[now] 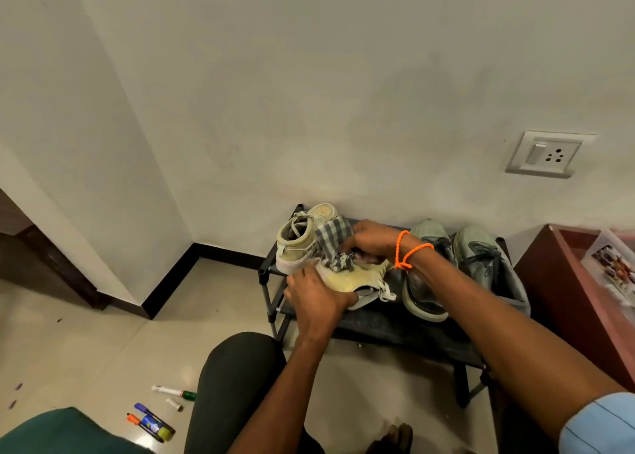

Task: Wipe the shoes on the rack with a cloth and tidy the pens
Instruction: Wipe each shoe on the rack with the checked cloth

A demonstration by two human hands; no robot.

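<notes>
Room: pale walls meeting in a corner, black skirting, glossy tiled floor (103,343).
Rack: low black shoe rack (388,326) against the wall.
Shoes: four on the rack's top tier; two beige (299,239), two grey-green (481,257).
Cloth: one checked cloth (331,239), bunched on the nearer beige shoe (347,280).
Right hand (369,239): fingers curled round the cloth.
Left hand (318,295): grips the nearer beige shoe.
Pens: about five markers (153,422) scattered on the floor, left of the knee (240,378).
Surroundings: wall socket (546,154); reddish cabinet (570,302) right of the rack.
Obstruction: both forearms cross the rack.
</notes>
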